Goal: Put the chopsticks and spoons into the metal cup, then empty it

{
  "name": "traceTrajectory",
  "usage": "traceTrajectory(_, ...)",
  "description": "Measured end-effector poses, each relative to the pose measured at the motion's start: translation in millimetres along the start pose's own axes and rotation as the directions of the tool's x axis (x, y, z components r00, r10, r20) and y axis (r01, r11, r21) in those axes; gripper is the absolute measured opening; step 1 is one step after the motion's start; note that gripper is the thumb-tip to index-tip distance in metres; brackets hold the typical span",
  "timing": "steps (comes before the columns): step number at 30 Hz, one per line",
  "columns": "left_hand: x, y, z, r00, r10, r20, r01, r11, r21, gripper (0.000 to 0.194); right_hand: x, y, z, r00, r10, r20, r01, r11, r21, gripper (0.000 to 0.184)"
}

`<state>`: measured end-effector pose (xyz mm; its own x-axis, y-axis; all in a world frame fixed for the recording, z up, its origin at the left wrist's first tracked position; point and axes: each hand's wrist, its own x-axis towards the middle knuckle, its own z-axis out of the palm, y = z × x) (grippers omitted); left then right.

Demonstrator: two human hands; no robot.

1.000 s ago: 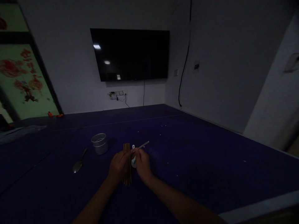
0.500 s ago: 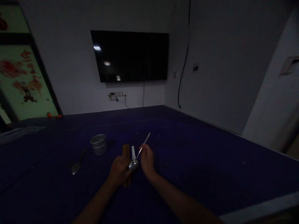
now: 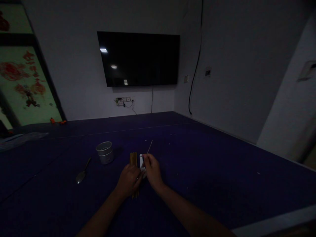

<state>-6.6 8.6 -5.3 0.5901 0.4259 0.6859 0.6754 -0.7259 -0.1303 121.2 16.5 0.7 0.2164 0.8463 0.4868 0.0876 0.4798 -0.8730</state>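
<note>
My right hand is closed round a metal spoon, whose thin handle sticks up and away from me. My left hand is curled beside it, resting on a bundle of brown chopsticks that lies on the dark blue surface. A white ceramic spoon lies between my hands, partly hidden by them. Whether the left fingers grip the chopsticks or the spoon's bowl is hard to see in the dim light.
A small metal pot stands to the left of the chopsticks. A second metal spoon lies further left. A black TV hangs on the far wall, and a wall runs along the right side.
The metal spoon in my right hand has swung from lying sideways to pointing up and away. My hands have drawn closer together over the white spoon.
</note>
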Motion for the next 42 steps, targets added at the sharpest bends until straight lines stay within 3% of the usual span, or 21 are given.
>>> traceTrajectory(3,-0.5,-1.7,0.8,0.999,-0.030,0.023,0.029,0.999,0.033,0.018,-4.4,3.3,5.4,0.998,0.004,0.070,-0.006,1.000,0.028,0.031)
traceTrajectory(7,-0.9,-5.3,1.1,0.994,-0.090,0.066,0.087,0.995,0.037,0.014,-3.1,11.9,8.0,0.997,0.002,0.074,-0.001,1.000,-0.011,0.034)
traceTrajectory(11,0.6,-7.5,-1.2,0.986,-0.138,0.096,0.136,0.990,0.021,0.009,11.4,23.0,-0.7,0.998,0.060,0.020,-0.056,0.983,-0.174,0.032)
traceTrajectory(15,2.4,-5.4,-4.3,0.985,-0.140,0.096,0.140,0.990,0.009,0.023,27.0,33.0,-17.5,0.996,0.093,0.004,-0.087,0.948,-0.306,0.033)
traceTrajectory(20,2.2,-1.1,-5.1,0.986,-0.071,0.149,0.077,0.996,-0.034,0.023,31.1,42.1,-26.4,0.995,0.094,0.039,-0.065,0.878,-0.474,0.026)
traceTrajectory(27,0.9,-0.7,-2.2,0.971,-0.066,0.230,0.081,0.995,-0.055,0.008,26.9,48.3,-23.2,0.990,0.123,0.074,-0.043,0.747,-0.663,0.013)
traceTrajectory(35,0.7,-0.7,2.8,0.983,-0.036,0.181,0.043,0.999,-0.031,0.020,26.5,48.0,-22.8,0.981,0.137,0.134,0.016,0.640,-0.768,0.012)
traceTrajectory(42,0.5,-5.7,5.6,0.980,-0.180,0.086,0.188,0.977,-0.103,0.028,24.3,45.0,-21.8,0.977,0.139,0.161,0.048,0.597,-0.801,0.020)
